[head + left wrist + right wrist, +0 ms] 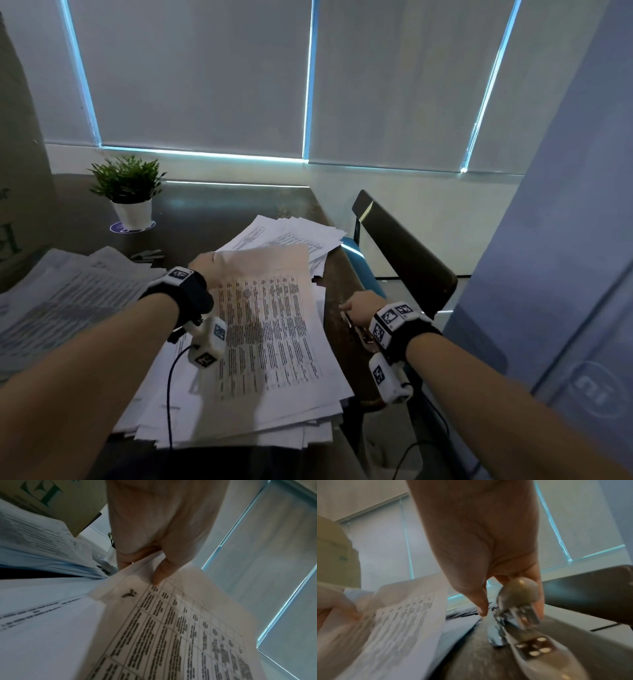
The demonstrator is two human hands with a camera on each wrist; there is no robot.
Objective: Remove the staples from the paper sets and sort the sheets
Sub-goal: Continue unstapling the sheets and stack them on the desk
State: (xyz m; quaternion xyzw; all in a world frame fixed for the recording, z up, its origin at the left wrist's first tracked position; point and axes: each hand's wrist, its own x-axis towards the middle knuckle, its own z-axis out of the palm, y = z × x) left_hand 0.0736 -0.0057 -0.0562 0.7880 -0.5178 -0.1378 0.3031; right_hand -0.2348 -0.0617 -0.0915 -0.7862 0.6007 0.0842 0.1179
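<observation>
You are pinching the top corner of a printed sheet (270, 329) with your left hand (202, 265). In the left wrist view your thumb (160, 574) is pressing on the front of the sheet and your fingers are curling behind it. The sheet is lifting up off a big messy pile of papers (239, 421) that is lying at the near edge of the table (219, 212).

Your right hand (359, 308) is sitting at the right edge of the table, just beside the pile. It is holding a shiny metal tool (517, 601) with fingers curling around its round top. The tool looks blurry, so you cannot tell just what it is.

Another pile (68, 298) is lying at the left side of the table, touching a brown cardboard box (17, 171). A third pile (294, 236) is fanning out toward the far right corner. A small plant in a white pot (128, 192) is standing near the far left corner. A dark chair (404, 253) is standing just past the right edge.
</observation>
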